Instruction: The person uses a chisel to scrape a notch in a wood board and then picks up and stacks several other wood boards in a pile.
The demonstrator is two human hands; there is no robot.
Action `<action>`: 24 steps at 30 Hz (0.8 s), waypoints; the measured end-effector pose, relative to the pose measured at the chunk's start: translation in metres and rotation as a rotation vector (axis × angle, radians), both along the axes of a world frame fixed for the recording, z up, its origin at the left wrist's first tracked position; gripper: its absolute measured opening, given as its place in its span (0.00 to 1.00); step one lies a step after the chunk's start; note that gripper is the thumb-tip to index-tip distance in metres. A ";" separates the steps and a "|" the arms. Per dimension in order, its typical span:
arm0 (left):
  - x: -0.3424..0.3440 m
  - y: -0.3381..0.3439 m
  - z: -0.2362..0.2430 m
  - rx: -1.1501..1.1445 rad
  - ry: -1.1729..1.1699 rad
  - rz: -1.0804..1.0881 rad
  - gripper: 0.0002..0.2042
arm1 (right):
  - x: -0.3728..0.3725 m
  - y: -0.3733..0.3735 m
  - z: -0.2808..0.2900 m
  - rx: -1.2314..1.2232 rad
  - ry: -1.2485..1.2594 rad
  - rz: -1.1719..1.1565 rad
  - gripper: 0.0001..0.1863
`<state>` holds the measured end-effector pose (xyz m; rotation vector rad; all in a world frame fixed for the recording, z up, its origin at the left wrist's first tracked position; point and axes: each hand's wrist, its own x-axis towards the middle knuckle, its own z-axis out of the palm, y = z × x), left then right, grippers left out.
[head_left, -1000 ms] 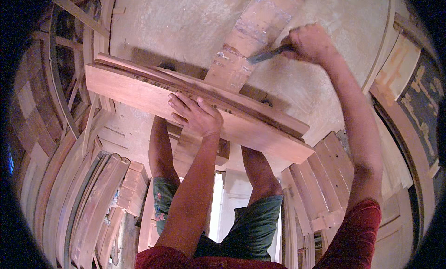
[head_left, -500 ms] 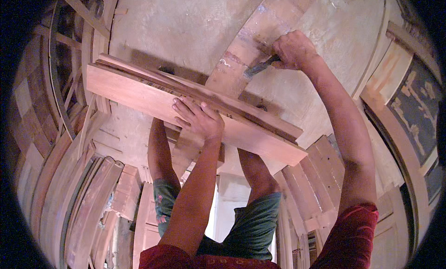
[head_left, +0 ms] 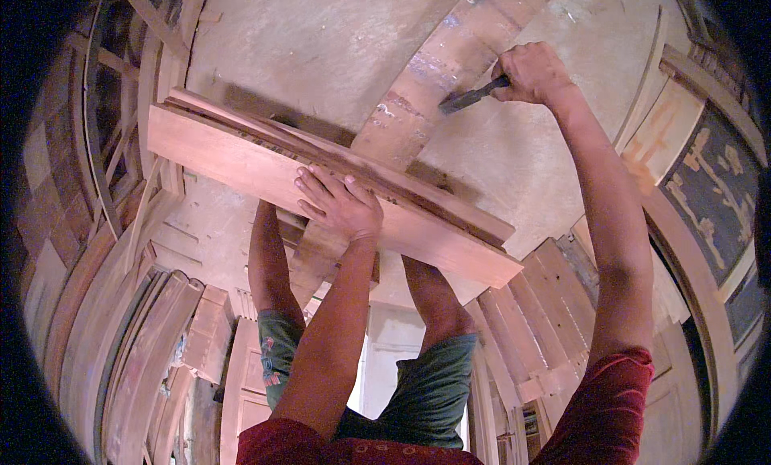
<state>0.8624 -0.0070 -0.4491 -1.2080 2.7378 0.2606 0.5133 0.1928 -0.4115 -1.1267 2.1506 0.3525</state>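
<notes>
A long pale wooden board [head_left: 241,160] lies slantwise across the middle, with a narrow dark groove along its far side and another wooden strip [head_left: 450,208] beyond it. My left hand [head_left: 344,201] rests flat on the board, fingers stretched out and apart. My right hand [head_left: 532,71] is raised at the upper right, its fingers wrapped round a dark hand tool [head_left: 466,98] with a broader end that points left. Its exact kind is hard to make out. The tool's end appears over the edge of a worn plank [head_left: 418,87] beneath the board.
Stacked timber [head_left: 152,344] and leaning frames [head_left: 96,144] crowd the left side. At the right are a dark patterned panel [head_left: 711,192] and pale wooden pieces [head_left: 538,312]. My legs [head_left: 273,256] straddle the plank, above a pale, stained floor [head_left: 321,47].
My right hand and the dark tool have moved up and to the right, away from the board. My left hand keeps its place on the board. The whole view has shifted slightly.
</notes>
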 end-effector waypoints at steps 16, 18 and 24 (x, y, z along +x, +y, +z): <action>0.007 -0.002 0.004 -0.040 -0.035 -0.022 0.33 | 0.009 0.034 -0.013 -0.072 -0.108 -0.493 0.25; 0.004 -0.001 0.001 -0.058 -0.029 -0.036 0.33 | 0.024 0.045 -0.030 -0.136 -0.061 -0.508 0.26; 0.002 -0.003 0.009 -0.089 -0.025 -0.039 0.34 | 0.128 0.069 -0.046 -0.237 -0.082 -0.746 0.26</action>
